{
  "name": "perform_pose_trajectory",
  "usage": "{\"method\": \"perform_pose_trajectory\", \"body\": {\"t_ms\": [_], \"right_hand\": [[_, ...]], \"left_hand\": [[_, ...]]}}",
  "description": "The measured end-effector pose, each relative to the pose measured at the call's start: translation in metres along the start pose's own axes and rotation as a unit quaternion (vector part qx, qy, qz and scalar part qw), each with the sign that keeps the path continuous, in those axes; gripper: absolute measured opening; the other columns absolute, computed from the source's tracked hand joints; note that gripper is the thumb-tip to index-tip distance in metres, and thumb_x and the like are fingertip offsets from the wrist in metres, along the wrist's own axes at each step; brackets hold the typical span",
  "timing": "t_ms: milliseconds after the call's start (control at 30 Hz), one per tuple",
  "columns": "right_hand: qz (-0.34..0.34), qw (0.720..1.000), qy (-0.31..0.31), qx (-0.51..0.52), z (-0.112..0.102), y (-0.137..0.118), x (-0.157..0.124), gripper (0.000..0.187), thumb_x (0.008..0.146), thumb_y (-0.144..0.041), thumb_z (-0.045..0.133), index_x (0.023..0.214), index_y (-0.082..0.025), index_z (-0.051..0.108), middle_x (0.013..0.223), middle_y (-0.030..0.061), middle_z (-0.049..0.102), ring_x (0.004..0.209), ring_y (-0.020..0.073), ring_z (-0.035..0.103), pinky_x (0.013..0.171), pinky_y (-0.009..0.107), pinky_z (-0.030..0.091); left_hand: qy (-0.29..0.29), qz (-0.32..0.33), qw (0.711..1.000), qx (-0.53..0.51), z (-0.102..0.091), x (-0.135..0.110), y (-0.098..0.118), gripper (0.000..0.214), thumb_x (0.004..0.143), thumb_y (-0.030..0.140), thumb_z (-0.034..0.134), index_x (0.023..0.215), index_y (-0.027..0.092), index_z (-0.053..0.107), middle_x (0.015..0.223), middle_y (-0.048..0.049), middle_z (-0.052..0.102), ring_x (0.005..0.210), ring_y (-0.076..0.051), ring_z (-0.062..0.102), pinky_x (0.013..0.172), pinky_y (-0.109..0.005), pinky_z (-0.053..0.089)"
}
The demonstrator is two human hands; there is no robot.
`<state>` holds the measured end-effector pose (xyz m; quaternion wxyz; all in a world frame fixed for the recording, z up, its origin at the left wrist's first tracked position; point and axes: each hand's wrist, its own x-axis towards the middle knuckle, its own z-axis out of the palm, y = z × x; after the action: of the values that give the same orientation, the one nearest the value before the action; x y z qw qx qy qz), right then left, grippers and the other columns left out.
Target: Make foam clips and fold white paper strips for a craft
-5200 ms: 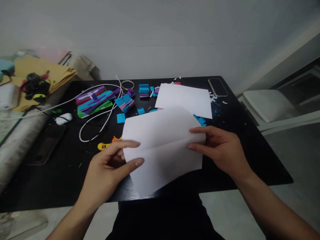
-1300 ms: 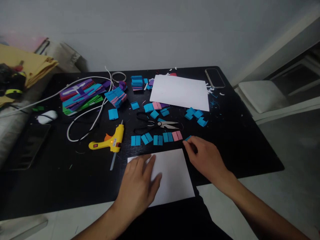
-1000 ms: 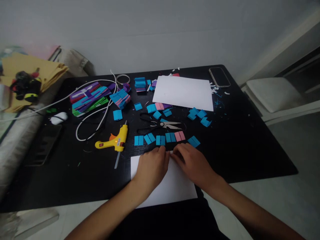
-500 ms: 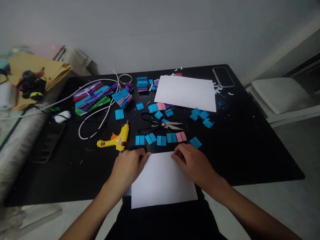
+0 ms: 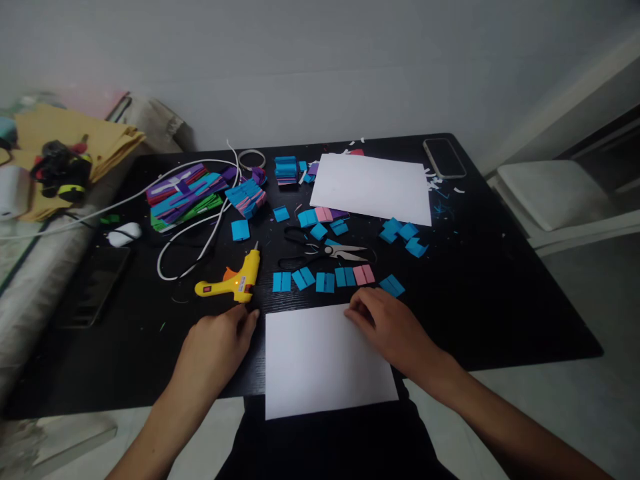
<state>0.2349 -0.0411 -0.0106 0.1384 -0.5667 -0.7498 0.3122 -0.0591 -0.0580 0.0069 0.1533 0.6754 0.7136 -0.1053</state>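
A folded white sheet [image 5: 325, 357] lies at the near edge of the black table [image 5: 500, 293], overhanging it slightly. My right hand [image 5: 393, 330] rests on the sheet's far right corner, fingers curled down onto the paper. My left hand [image 5: 217, 343] lies on the table just left of the sheet, fingers loosely together, holding nothing; its fingertips are close to the yellow glue gun [image 5: 233, 283]. A row of small blue and pink folded pieces [image 5: 325, 279] sits just beyond the sheet.
Black scissors [image 5: 320, 252] lie behind the row. A second white sheet [image 5: 373, 187], a phone [image 5: 444, 157], stacks of coloured paper [image 5: 183, 197], white cables [image 5: 195, 233] and a tape ring [image 5: 251, 159] fill the far half. A white chair [image 5: 545, 193] stands right.
The sheet was held up and folded, then laid flat. Over the last second my left hand slid off its top edge to the left, onto the table; my right hand stayed at the far right corner.
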Motion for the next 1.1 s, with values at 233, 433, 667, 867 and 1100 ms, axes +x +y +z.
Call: {"method": "perform_pose_trajectory", "body": {"t_ms": [233,433,667,867,1100], "right_hand": [[-0.018,0.998,0.045,0.051,-0.009,0.01,-0.011,0.009,0.1,-0.028,0.062,0.103,-0.022,0.068,0.102,0.0064,0.07,0.089,0.021,0.069,0.078,0.036,0.059],[0.012,0.997,0.071,0.036,-0.028,0.015,-0.015,0.007,0.097,-0.028,0.063,0.096,-0.024,0.069,0.093,0.0038,0.071,0.082,0.0211,0.071,0.075,0.037,0.06],[0.043,0.994,0.08,0.064,-0.029,0.021,-0.017,0.015,0.092,-0.031,0.069,0.105,-0.025,0.069,0.103,0.0057,0.074,0.09,0.0237,0.073,0.08,0.042,0.062],[0.074,0.983,0.053,0.162,-0.032,0.015,-0.015,0.026,0.085,-0.036,0.077,0.107,-0.025,0.069,0.103,0.0058,0.077,0.093,0.0246,0.074,0.085,0.044,0.06],[0.062,0.959,0.083,0.263,-0.053,0.007,-0.002,0.035,0.075,-0.046,0.086,0.092,-0.023,0.065,0.078,0.0022,0.077,0.071,0.0211,0.072,0.064,0.033,0.055]], "left_hand": [[0.145,0.2,0.954,-0.17,0.018,-0.011,0.015,0.027,0.105,0.04,0.048,0.108,0.019,0.065,0.105,-0.0093,0.071,0.096,-0.025,0.07,0.084,-0.037,0.055],[0.166,0.247,0.951,-0.083,0.031,-0.001,0.047,0.04,0.089,0.04,0.077,0.117,0.016,0.063,0.108,-0.012,0.066,0.094,-0.031,0.062,0.08,-0.045,0.053],[0.114,0.241,0.96,-0.089,0.019,0.006,0.049,0.024,0.086,0.034,0.079,0.088,0.019,0.061,0.088,-0.0055,0.061,0.081,-0.026,0.059,0.072,-0.04,0.048],[0.025,0.247,0.913,-0.323,-0.002,-0.012,0.039,0.025,0.104,0.039,0.054,0.087,0.021,0.057,0.077,0.0023,0.055,0.065,-0.013,0.054,0.056,-0.025,0.043],[-0.06,0.316,0.825,-0.464,-0.016,-0.029,0.028,0.046,0.1,0.063,0.051,0.089,0.021,0.066,0.082,-0.0048,0.065,0.074,-0.018,0.063,0.064,-0.029,0.051]]}}
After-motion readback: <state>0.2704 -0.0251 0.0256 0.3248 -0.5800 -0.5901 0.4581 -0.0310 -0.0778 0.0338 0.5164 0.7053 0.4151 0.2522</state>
